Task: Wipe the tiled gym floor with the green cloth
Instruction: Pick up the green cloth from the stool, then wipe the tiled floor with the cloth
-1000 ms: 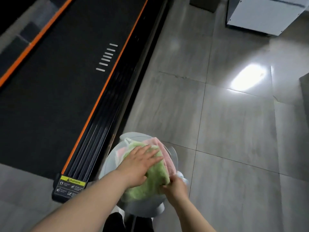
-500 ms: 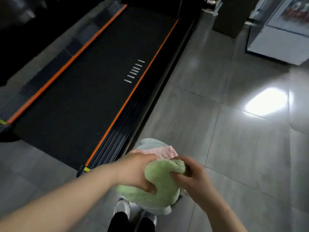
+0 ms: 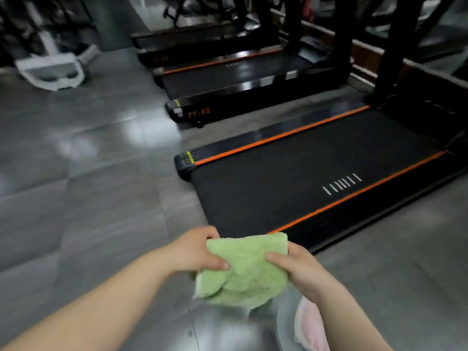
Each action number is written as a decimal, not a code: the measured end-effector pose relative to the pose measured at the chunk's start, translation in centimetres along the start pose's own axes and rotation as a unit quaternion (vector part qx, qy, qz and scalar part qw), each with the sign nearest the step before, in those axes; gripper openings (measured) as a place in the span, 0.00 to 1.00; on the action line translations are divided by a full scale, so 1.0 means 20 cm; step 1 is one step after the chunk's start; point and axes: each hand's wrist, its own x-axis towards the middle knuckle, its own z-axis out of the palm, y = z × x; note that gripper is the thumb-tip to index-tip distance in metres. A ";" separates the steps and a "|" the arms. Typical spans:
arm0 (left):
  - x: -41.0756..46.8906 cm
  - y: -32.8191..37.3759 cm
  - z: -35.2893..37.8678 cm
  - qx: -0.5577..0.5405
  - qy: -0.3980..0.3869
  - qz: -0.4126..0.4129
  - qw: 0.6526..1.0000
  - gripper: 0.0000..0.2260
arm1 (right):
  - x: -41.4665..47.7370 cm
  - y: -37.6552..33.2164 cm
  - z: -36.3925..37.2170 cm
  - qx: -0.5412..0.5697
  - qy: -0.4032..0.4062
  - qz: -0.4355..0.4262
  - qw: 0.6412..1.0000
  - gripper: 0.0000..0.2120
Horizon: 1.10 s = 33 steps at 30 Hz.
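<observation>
Both hands up in front of the body, cloth (image 3: 248,269) stretched between them, held in the air above the floor (image 3: 88,198), not touching it.

Left hand (image 3: 192,252): fingers curled over the cloth's left edge, thumb pressed on its top face. Firm pinch.

Right hand (image 3: 301,267): same grip on the right edge, thumb lying across the top, fingers tucked behind. Both forearms bare.

Cloth: green, fluffy, top edge fairly straight, lower part sagging in a loose fold with a paler edge showing at lower left.

Floor: grey glossy tiles, light patches reflected at left centre.

Below the right forearm: a translucent basin (image 3: 286,323), blurred, with a pink cloth (image 3: 309,323) in it.

Ahead and to the right: a black treadmill (image 3: 316,178) with orange side stripes and a row of white dashes on the belt; its near corner lies just beyond the cloth. Two more treadmills behind it, the nearer (image 3: 240,79) lettered in orange.

Far left: a white machine base (image 3: 50,72), blurred.
</observation>
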 end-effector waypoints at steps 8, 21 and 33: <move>-0.79 -0.78 -0.20 -0.337 0.213 -0.200 0.895 0.14 | 0.11 0.08 1.17 -0.225 0.075 -0.106 0.966 0.09; -2.05 -1.80 -0.11 -0.621 0.397 -0.164 0.656 0.09 | -0.46 0.86 2.71 -0.319 -0.127 -0.249 0.906 0.10; -2.10 -2.44 -0.42 -0.585 0.463 -0.199 0.635 0.21 | -0.05 1.10 3.18 -0.398 -0.245 -0.388 0.794 0.18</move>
